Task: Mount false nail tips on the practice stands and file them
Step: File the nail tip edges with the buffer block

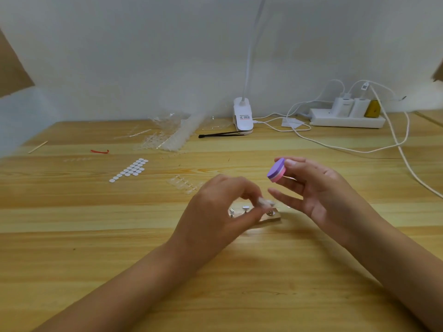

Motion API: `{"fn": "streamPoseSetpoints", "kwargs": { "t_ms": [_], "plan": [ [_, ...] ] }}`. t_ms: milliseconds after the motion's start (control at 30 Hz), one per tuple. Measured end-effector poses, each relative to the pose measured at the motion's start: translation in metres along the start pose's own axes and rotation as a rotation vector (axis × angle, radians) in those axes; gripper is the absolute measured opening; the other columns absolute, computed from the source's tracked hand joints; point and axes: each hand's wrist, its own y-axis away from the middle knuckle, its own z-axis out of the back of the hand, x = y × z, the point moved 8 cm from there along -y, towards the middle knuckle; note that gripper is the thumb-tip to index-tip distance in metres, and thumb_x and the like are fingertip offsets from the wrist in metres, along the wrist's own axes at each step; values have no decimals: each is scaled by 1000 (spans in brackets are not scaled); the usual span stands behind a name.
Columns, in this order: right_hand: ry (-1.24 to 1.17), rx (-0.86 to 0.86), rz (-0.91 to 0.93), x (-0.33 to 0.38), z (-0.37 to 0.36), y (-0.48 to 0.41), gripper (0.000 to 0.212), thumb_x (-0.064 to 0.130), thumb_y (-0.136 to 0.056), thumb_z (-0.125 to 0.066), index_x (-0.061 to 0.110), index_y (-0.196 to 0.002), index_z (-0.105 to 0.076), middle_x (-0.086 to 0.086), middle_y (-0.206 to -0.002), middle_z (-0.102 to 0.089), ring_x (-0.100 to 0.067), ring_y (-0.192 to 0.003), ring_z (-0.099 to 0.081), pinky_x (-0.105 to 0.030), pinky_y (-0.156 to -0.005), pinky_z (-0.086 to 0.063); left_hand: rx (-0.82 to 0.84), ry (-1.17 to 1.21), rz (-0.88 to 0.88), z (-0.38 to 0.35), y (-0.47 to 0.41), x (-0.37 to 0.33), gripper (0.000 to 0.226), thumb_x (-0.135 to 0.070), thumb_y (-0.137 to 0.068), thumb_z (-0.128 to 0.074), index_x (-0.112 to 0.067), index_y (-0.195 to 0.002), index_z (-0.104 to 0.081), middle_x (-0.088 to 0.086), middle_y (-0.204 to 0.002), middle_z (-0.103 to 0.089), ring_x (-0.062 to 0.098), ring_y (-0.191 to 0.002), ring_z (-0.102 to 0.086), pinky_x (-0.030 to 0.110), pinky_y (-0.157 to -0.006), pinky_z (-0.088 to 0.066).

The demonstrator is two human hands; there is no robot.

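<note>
Wood-grain bench [96,236] against a plain grey-white wall; one view only, head camera.

Head view, work area, mid-bench:
- Practice stand base [272,218]: small wooden board with short metal posts [245,207] standing on it. It is partly covered by the left hand.
- Left hand [223,207]: fingers curled, pinching a false nail tip [265,202] just above the board. The tip is blurred. Its long axis seems to run roughly left to right, free end toward the right hand. Whether it is seated on a post I cannot tell.
- Right hand [330,195]: thumb and forefinger grip a purple-and-pink filing block [276,170]; the other fingers are extended toward the tip.
- Key relation: block sits above and slightly right of the tip, near but not touching. The right hand is the one placed to file; judged next move is lowering the block onto the tip while the left steadies it.

Toward the far edge:
- Sheet of white adhesive tabs [129,170] and a strip of clear tips [183,183].
- Clear plastic bag [172,121] with a loose heap of clear tips [165,140] beside it; the bag's contents are unclear.
- Black tweezers [220,134], clip lamp [242,116] and power strip [347,119].
</note>
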Motion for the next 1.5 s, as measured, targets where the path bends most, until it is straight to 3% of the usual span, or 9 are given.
{"fn": "streamPoseSetpoints", "kwargs": {
  "t_ms": [167,267,467,667,833,933,1067,1200,1500],
  "plan": [
    [18,95,89,9,-8,3,23,27,-78,-72,20,-100,-75,-4,-88,-71,-11,-80,-67,-24,-70,-56,7,506,479,1,8,36,10,-35,-79,-76,-29,-87,-75,-5,-89,-73,10,-88,-68,18,-75,-54],
    [74,136,118,10,-16,8,27,33,-73,-72,22,-98,-76,-4,-88,-72,-10,-79,-67,-22,-66,-55,20,627,583,1,9,44,18,-38,-72,-75,-29,-88,-79,-6,-92,-76,5,-89,-70,15,-78,-53],
    [239,144,241,16,-25,18,29,38,-73,-72,23,-98,-74,-3,-87,-72,-14,-80,-68,-23,-68,-55,14,702,576,7,7,39,30,-53,-80,-65,-33,-95,-79,-6,-100,-76,4,-101,-69,10,-87,-46],
    [250,174,286,16,-33,23,27,26,-76,-76,23,-102,-72,-3,-94,-74,-17,-88,-71,-24,-79,-56,-4,807,653,2,10,44,36,-39,-75,-72,-27,-108,-75,-4,-105,-76,4,-103,-68,7,-82,-46],
    [299,199,289,15,-39,26,27,33,-75,-80,24,-99,-73,-7,-99,-75,-21,-94,-71,-34,-85,-56,41,824,644,-2,9,41,33,-35,-80,-74,-17,-108,-75,1,-108,-75,10,-108,-68,15,-94,-48],
    [223,147,322,21,-35,26,40,44,-68,-84,23,-99,-74,-9,-98,-75,-24,-94,-72,-29,-84,-56,37,796,638,-1,9,40,38,-39,-76,-72,-17,-107,-75,-1,-106,-76,7,-104,-68,11,-87,-48],
    [233,210,282,12,-44,28,24,32,-74,-81,22,-94,-73,-8,-95,-75,-20,-89,-73,-24,-75,-56,31,801,638,-2,9,40,38,-37,-76,-71,-14,-106,-75,2,-104,-76,12,-102,-70,13,-85,-50],
    [162,120,333,18,-36,28,32,41,-70,-83,23,-95,-74,-7,-96,-75,-21,-92,-72,-26,-82,-56,-8,777,641,2,8,42,39,-39,-72,-73,-17,-104,-76,0,-101,-76,8,-98,-70,10,-81,-49],
    [141,162,296,14,-43,28,19,28,-75,-79,21,-92,-74,-9,-95,-75,-23,-91,-72,-26,-81,-56,-25,755,626,3,7,41,38,-38,-71,-73,-17,-102,-75,1,-97,-77,9,-94,-71,13,-81,-51]
  ]
}}
